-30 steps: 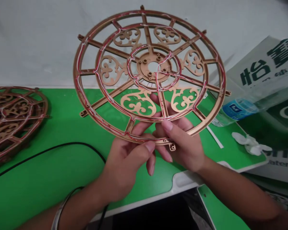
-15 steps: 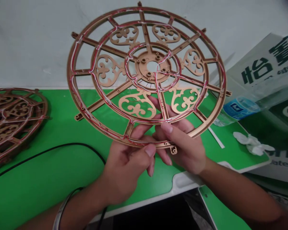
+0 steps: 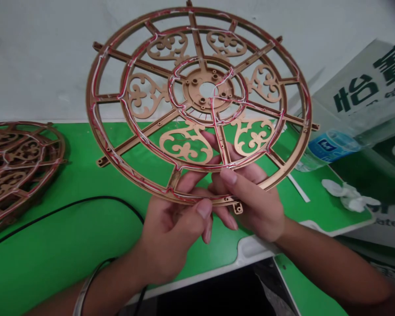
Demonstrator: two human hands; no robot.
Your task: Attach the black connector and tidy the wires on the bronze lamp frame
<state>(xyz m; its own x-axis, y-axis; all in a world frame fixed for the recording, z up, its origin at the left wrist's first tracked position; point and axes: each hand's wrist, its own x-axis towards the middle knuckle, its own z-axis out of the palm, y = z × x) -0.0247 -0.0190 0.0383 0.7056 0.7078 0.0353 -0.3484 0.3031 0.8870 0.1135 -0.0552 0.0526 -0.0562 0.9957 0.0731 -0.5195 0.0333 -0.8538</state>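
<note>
I hold a large round copper-coloured openwork frame (image 3: 197,57) tilted up above the green table (image 3: 69,228). It has spokes, scroll ornaments and thin red and white wires running along its rings. My left hand (image 3: 171,237) pinches the frame's lower rim, thumb on top and fingers behind. My right hand (image 3: 253,202) grips the same lower rim just to the right, thumb on the front and fingers reaching up behind a spoke. Both hands are closed on the frame.
A stack of similar frames (image 3: 16,162) lies at the table's left edge. A black cable (image 3: 85,202) curves across the green surface. At right are a water bottle (image 3: 329,147), crumpled white tissue (image 3: 349,195), a white strip (image 3: 298,188) and a printed box (image 3: 375,101).
The frame's left side has swung slightly outward and up between my hands. My grips at the lower rim stay the same.
</note>
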